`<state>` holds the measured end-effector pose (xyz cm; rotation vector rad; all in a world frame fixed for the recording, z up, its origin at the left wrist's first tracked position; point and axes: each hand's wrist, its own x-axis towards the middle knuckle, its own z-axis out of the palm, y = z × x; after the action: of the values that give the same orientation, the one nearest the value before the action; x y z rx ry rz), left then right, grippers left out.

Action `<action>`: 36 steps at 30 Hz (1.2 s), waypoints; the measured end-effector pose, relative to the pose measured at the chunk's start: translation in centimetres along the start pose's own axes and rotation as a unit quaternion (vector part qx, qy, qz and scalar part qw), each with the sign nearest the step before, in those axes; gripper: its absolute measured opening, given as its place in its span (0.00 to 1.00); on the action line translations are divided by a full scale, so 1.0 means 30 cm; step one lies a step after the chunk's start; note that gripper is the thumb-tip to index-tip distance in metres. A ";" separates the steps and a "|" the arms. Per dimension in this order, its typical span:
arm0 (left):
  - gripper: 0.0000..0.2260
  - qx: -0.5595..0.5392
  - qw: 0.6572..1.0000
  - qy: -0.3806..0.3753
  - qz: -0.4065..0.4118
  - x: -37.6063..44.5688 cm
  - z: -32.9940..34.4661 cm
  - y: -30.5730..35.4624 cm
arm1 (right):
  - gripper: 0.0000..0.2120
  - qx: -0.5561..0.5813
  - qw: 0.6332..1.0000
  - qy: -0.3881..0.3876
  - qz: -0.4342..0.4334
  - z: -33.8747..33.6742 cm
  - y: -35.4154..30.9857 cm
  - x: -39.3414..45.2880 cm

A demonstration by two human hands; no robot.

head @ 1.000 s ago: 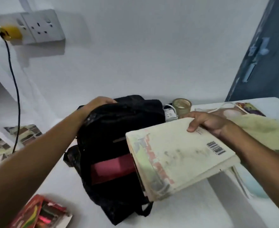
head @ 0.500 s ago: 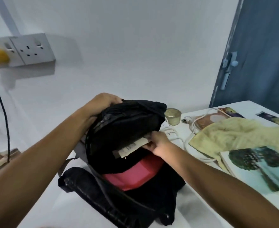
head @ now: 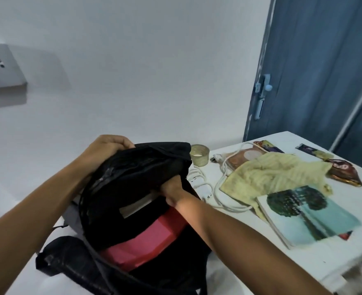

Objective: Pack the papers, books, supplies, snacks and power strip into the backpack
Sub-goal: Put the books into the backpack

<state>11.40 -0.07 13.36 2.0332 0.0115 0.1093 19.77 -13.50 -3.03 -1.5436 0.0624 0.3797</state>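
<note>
A: White wall behind, wall socket [head: 0,68] far left, white table [head: 303,258] below. What's leftmost on it?

B: left hand [head: 107,146], fingers curled over the top edge of the black backpack [head: 133,188], gripping the fabric. Bag stands open near the table's left part, strap [head: 69,262] trailing toward the near edge

A: Inside?

B: pale book [head: 136,206] showing its page edge in the opening, red item [head: 148,239] under it in the lower part of the bag

A: Right hand?

B: right hand [head: 172,189] at the bag mouth, fingertips tucked under the black flap, hidden. Can't tell if it grips anything

A: Further right?

B: small round tape roll [head: 199,154] just behind the bag, white power strip cable [head: 220,188] looping beside it, plug end [head: 217,156] near the roll. Then a yellowish cloth [head: 276,173] lying over a brownish book [head: 245,156] and over the corner of a book with a tree cover [head: 310,213]. Snack wrappers at the far side: dark packet [head: 268,145], long bar [head: 314,151], shiny brown packet [head: 344,171] touching the cloth's right edge

A: Background right?

B: blue door [head: 316,71] with a latch [head: 262,88]
</note>
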 end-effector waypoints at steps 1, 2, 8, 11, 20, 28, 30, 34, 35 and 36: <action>0.15 -0.014 1.000 0.005 -0.015 -0.016 0.007 0.014 | 0.16 0.070 0.997 0.020 -0.002 0.020 0.006 -0.007; 0.12 -0.050 0.998 0.005 -0.028 -0.024 0.007 0.020 | 0.16 0.119 0.992 0.043 0.002 0.032 0.013 -0.012; 0.39 -0.014 0.986 -0.166 -0.010 -0.069 -0.038 0.027 | 0.12 0.031 0.999 0.028 -0.007 0.003 0.046 -0.009; 0.37 0.196 0.966 -0.170 0.019 -0.082 -0.027 0.013 | 0.11 -0.021 0.996 -0.080 0.040 -0.073 -0.007 -0.112; 0.13 0.152 0.974 -0.156 0.063 -0.040 0.032 -0.032 | 0.15 -0.565 0.818 -0.105 -0.029 -0.563 -0.152 -0.311; 0.12 0.151 0.969 -0.182 0.064 -0.027 0.082 -0.065 | 0.21 -0.771 0.633 0.000 0.072 -0.871 -0.014 -0.271; 0.14 0.146 0.970 -0.186 0.066 -0.027 0.074 -0.072 | 0.16 -0.810 0.586 0.007 0.035 -0.867 -0.034 -0.283; 0.15 0.121 0.972 -0.192 0.058 -0.030 0.066 -0.079 | 0.20 -0.837 0.545 -0.018 0.030 -0.874 -0.109 -0.295; 0.14 0.114 0.974 -0.189 0.056 -0.031 0.065 -0.081 | 0.19 -0.822 0.567 -0.029 0.050 -0.879 -0.139 -0.298; 0.13 0.109 0.975 -0.186 0.057 -0.032 0.066 -0.083 | 0.18 -0.800 0.594 -0.042 0.069 -0.884 -0.175 -0.305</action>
<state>10.72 -0.77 10.21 2.2437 -0.3434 -0.2106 17.84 -41.20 3.53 -3.3511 -0.3520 0.7009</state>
